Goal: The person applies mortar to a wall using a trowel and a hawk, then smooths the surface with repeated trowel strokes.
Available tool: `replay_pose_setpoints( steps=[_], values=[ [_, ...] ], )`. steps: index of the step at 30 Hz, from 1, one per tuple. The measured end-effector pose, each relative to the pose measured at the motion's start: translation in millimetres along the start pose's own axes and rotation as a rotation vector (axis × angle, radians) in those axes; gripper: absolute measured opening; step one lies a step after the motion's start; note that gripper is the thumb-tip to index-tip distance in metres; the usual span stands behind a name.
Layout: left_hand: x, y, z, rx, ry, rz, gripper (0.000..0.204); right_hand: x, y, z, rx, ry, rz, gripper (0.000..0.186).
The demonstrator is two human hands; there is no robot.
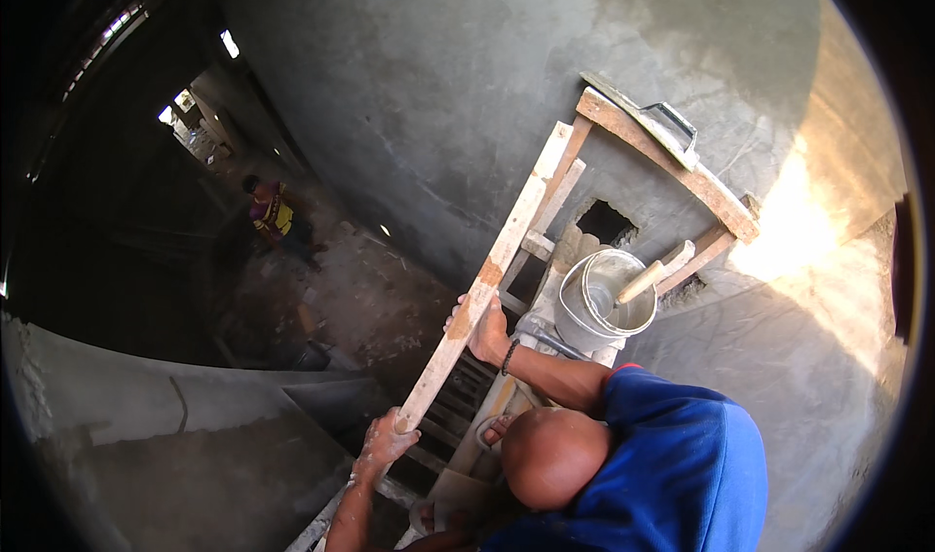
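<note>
Right now, both hands are gripping a long, pale, flat-sided wooden bar [516, 216] that is slanting from the upper centre of the frame towards the lower centre. The left hand [388, 440] is closing around the bar's lower end, its fingers dusted with pale residue. Higher up, near the middle of the frame, the right hand [487, 330], with a dark beaded bracelet [508, 357] circling the wrist, is reaching underneath; its fingers are curling around to the far edge.

The step in hand is looking like steadying or shifting the bar, though whether its upper end is resting free or fixed, nobody can tell from here. Any move is calling for a firm hold at both points, and for care on the right: a round whitish bucket [582, 320] is standing just beside the right forearm, with a pale wooden handle [654, 276] leaning out over its rim.

At the upper right, a flat float with a black handle [643, 116] is lying along a rough brown wooden crosspiece [672, 165]. Off at the left, well below, a person in a yellow-and-dark top [275, 213] is standing apart from it all.
</note>
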State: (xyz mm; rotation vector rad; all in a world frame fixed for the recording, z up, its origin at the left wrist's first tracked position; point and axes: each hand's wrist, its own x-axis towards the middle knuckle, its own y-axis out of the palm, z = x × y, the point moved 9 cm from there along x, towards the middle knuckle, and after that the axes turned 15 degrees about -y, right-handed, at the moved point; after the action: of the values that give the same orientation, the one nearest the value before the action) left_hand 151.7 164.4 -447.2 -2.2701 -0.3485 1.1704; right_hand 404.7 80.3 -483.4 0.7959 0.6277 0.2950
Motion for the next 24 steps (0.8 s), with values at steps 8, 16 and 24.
replay_pose_setpoints(
  steps=[8, 16, 24],
  values=[
    [-11, 38, -11, 0.048, -0.018, 0.134, 0.048, -28, -55, 32, -0.077, -0.016, -0.072, 0.064],
    [50, 93, 27, -0.049, -0.007, 0.110, 0.047, -96, -76, 119, -0.962, 0.171, 0.107, 0.024],
    [63, 119, 42, 0.107, -0.156, 0.110, 0.048, -70, 30, 427, -1.867, -1.220, 0.006, 0.031]
  ],
)
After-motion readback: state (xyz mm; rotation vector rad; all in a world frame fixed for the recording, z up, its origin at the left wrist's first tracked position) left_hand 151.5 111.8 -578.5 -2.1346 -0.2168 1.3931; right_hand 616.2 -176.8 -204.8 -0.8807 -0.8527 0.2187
